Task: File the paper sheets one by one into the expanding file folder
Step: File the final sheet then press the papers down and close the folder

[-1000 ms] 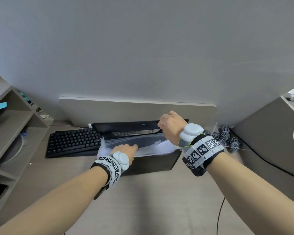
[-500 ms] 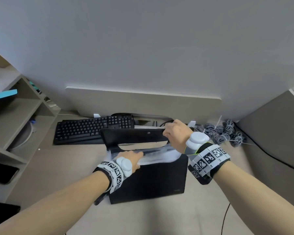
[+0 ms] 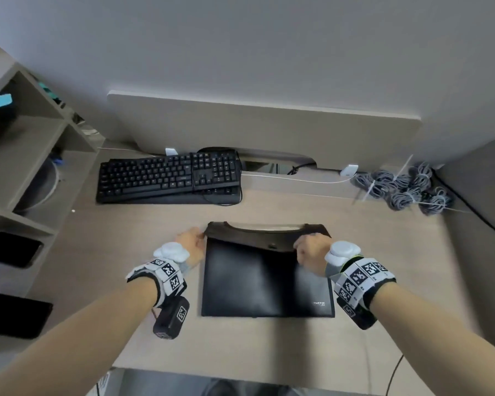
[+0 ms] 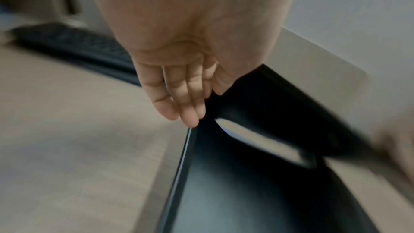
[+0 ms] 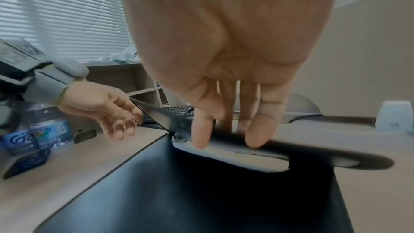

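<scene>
The black expanding file folder (image 3: 266, 281) lies flat on the desk in front of me, its flap (image 3: 266, 234) folded down over the far edge. My left hand (image 3: 193, 244) pinches the flap's left corner, thumb on top and fingers (image 4: 179, 98) held straight beside it. My right hand (image 3: 309, 252) grips the right part of the flap, with the thumb (image 5: 201, 130) on the near side and the fingers over the top. Only a pale strip (image 5: 235, 157) shows through the handle slot. No loose paper sheet is in view.
A black keyboard (image 3: 169, 178) lies behind the folder. Coiled grey cables (image 3: 403, 190) and a white plug (image 3: 349, 170) are at the back right. A shelf unit (image 3: 26, 167) with dark devices (image 3: 12, 250) stands on the left. A water bottle (image 5: 40, 130) is at the desk's left.
The folder stood open with white sheets showing; now it lies flat with the flap folded over. My left hand left the sheets for the flap's left corner. The right hand kept hold.
</scene>
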Action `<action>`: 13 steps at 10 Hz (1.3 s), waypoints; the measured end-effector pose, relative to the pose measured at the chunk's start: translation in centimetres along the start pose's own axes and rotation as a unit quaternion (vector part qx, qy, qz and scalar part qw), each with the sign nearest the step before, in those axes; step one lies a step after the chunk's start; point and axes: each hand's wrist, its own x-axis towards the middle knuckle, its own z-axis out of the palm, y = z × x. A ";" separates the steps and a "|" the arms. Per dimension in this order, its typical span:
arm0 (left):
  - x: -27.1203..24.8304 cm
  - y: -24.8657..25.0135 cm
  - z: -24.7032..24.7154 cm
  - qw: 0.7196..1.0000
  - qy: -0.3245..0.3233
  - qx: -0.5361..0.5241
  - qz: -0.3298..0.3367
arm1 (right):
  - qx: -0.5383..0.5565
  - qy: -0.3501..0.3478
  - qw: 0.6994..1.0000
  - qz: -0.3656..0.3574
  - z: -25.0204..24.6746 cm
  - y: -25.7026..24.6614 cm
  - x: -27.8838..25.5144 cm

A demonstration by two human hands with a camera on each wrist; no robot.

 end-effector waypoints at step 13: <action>14.2 15.4 11.1 0.976 -0.046 0.197 -0.076 | 0.240 0.104 0.954 0.150 2.2 19.5 9.5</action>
